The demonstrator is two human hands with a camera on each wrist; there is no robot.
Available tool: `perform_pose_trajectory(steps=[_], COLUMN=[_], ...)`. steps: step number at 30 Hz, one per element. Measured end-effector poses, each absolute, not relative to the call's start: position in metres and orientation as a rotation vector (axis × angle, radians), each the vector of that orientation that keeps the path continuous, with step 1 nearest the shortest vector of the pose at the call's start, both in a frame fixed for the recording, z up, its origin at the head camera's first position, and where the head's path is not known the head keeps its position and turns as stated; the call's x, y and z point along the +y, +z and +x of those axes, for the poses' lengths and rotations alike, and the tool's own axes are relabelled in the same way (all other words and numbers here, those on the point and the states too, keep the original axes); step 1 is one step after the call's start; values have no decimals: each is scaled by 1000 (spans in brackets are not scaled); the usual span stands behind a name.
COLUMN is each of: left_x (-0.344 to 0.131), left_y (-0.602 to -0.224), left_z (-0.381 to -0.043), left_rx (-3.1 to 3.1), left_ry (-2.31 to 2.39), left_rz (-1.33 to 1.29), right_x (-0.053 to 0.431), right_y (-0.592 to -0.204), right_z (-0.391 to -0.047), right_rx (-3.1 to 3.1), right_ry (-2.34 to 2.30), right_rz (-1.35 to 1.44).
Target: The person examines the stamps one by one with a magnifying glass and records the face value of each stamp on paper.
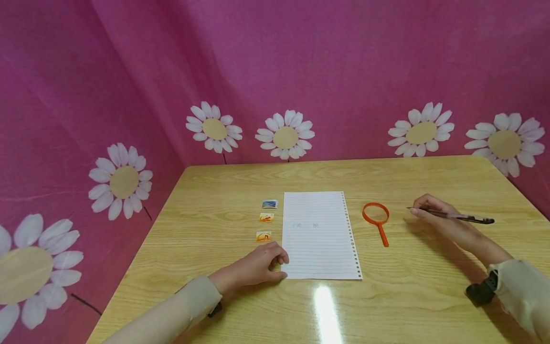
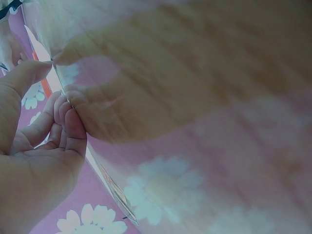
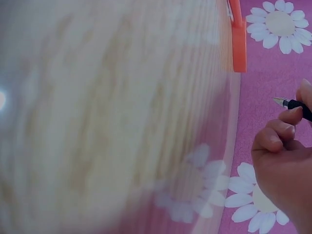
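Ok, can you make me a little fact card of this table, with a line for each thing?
Left hand: touching the left edge of the paper
Right hand: holding a pen above the table
Paper: lined, holes down its right edge, pencil-faint numbers that look like 120 and 80
Small pictures: three left of the paper, one blue, two orange-yellow
Magnifying glass: orange-red, between paper and right hand
Backdrop: pink with white flowers

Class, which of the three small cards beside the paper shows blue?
The card farthest from the left hand; the other two cards are orange and yellow.
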State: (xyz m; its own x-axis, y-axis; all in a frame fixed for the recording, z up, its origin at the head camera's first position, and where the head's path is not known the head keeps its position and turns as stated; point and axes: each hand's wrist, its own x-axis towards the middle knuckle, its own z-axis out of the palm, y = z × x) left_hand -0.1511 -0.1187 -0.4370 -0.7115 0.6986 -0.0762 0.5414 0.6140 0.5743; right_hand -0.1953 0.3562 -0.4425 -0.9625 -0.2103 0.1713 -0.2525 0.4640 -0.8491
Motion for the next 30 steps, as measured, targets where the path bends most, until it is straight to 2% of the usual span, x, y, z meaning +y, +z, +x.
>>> perform_pose_trajectory(steps=[11,14,19,30], left_x=[-119,-119,-119,-118], left_y=[-437,-438,-438,-437], left_z=[-150,-151,-152,-151], left_rx=[2533,2542,2557,2549], left_ry=[775,773,769,754], left_rz=[975,987,1030,1009], right_x=[359,359,366,374], right_y=[-440,-438,-438,-437], right_z=[-188,-188,-188,-182], right_rx=[-2590,-2517,-2405,-2338], right_ry=[1461,1467,1659,1983], right_rz=[443,575,834,893])
